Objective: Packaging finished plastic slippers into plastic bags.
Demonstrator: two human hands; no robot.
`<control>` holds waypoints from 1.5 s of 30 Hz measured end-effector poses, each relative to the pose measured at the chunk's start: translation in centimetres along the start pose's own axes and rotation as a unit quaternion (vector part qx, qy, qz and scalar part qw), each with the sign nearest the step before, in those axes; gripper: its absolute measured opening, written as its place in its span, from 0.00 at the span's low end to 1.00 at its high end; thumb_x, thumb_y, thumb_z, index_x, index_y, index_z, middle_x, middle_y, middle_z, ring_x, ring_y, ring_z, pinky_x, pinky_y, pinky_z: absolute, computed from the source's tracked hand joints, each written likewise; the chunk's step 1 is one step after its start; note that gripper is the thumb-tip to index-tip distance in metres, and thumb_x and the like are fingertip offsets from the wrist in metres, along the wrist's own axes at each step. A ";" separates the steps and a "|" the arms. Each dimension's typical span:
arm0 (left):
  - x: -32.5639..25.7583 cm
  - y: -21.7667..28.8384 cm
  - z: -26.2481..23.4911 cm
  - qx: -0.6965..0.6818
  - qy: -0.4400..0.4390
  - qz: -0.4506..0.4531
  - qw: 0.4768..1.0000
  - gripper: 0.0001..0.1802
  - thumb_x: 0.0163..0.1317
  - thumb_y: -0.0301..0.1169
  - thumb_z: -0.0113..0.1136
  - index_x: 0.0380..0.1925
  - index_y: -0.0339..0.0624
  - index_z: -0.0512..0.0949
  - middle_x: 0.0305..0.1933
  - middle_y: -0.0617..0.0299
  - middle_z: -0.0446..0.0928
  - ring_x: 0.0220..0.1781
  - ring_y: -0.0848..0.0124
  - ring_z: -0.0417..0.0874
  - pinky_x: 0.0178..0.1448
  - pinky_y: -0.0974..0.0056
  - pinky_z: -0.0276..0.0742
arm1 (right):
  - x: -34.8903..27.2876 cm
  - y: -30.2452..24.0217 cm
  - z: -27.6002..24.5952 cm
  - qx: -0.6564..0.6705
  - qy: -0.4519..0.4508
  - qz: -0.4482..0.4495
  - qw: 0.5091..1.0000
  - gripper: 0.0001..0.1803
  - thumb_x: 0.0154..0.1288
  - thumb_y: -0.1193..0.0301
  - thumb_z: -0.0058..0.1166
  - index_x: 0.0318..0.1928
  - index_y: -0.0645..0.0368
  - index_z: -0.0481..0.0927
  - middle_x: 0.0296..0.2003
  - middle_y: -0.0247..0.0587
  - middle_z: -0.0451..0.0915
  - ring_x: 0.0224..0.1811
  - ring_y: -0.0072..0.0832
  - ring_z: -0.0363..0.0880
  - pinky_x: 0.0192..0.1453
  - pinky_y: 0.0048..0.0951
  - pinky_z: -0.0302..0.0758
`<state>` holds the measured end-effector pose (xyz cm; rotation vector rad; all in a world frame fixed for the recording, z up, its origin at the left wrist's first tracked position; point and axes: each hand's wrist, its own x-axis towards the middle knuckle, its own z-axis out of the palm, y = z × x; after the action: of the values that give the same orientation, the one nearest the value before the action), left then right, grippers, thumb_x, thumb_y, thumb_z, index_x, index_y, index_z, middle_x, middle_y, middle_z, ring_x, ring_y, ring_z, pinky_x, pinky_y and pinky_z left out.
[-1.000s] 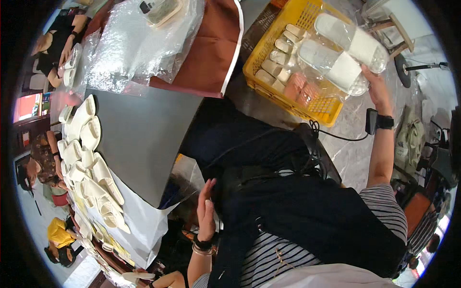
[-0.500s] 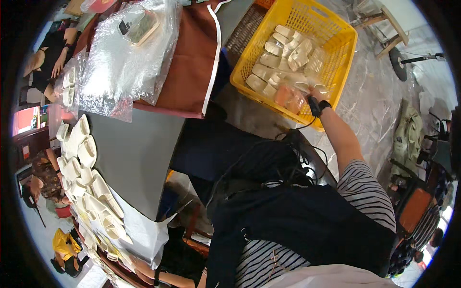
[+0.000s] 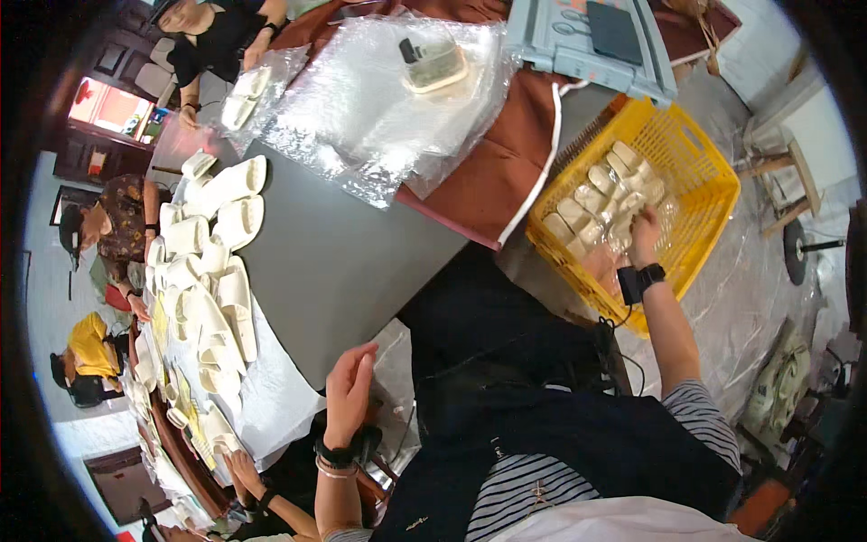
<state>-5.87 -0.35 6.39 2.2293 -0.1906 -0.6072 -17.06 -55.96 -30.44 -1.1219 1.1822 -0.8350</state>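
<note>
My right hand [image 3: 645, 237] reaches down into the yellow plastic basket [image 3: 713, 210], its fingers curled among several cream slippers [image 3: 591, 200] in clear bags. What the fingertips pinch, if anything, is hidden. Beside the wrist, inside the basket, lies a pinkish bagged item [image 3: 600, 264]. Raised in front of my body near the grey table's edge, my left hand [image 3: 348, 396] holds nothing, with its fingers extended upward. Many more cream slippers, unbagged [image 3: 237, 221], lie along the left side of the grey table [image 3: 348, 257].
Clear plastic bags [image 3: 370, 104] lie on a brown cloth [image 3: 492, 167], with a small clear box [image 3: 438, 65] on top. A grey-blue case [image 3: 578, 45] with scissors stands behind the basket. Several people work at the left; another person's hands [image 3: 244, 474] touch slippers at lower left.
My view has swung left, so the table and basket appear further right. My left hand has come up into view. My right hand has moved deeper over the bagged slippers, away from the basket's near side.
</note>
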 end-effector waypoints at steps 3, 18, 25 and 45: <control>2.7 2.0 0.4 -0.018 0.049 0.103 0.993 0.14 0.72 0.29 0.54 0.52 0.35 0.79 0.49 0.55 0.82 0.52 0.69 0.81 0.55 0.65 0.76 | -6.0 -16.9 6.6 -0.027 -0.134 -0.250 0.959 0.16 0.65 0.82 0.50 0.53 0.61 0.79 0.47 0.36 0.80 0.43 0.26 0.80 0.53 0.27 0.76; 21.2 9.9 2.7 -0.485 0.019 -0.094 0.869 0.46 0.62 0.43 0.70 0.71 0.39 0.54 0.67 0.48 0.62 0.63 0.60 0.71 0.60 0.55 0.76 | -14.5 -34.5 33.7 -0.434 -0.340 -0.605 0.574 0.56 0.46 0.51 0.73 0.75 0.45 0.58 0.76 0.52 0.51 0.77 0.63 0.46 0.71 0.64 0.62; 26.2 7.4 4.3 -0.504 0.062 0.001 0.862 0.28 0.62 0.23 0.67 0.57 0.31 0.62 0.42 0.54 0.80 0.40 0.67 0.83 0.43 0.65 0.82 | -15.0 -33.7 35.8 -0.588 -0.380 -0.454 0.551 0.66 0.38 0.39 0.74 0.77 0.39 0.53 0.79 0.49 0.43 0.80 0.60 0.37 0.69 0.80 0.51; 1.8 -8.0 -6.4 -0.277 -0.095 -0.006 0.956 0.31 0.61 0.14 0.60 0.66 0.42 0.68 0.43 0.60 0.84 0.43 0.77 0.81 0.49 0.71 0.76 | -27.9 -28.2 40.9 -0.404 -0.611 -0.544 0.411 0.55 0.45 0.51 0.75 0.71 0.59 0.63 0.64 0.52 0.71 0.69 0.46 0.67 0.71 0.39 0.66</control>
<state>-1.66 8.74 3.39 1.6322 -0.0880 -0.7755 18.47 -28.24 4.49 -2.6835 -0.7961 0.0664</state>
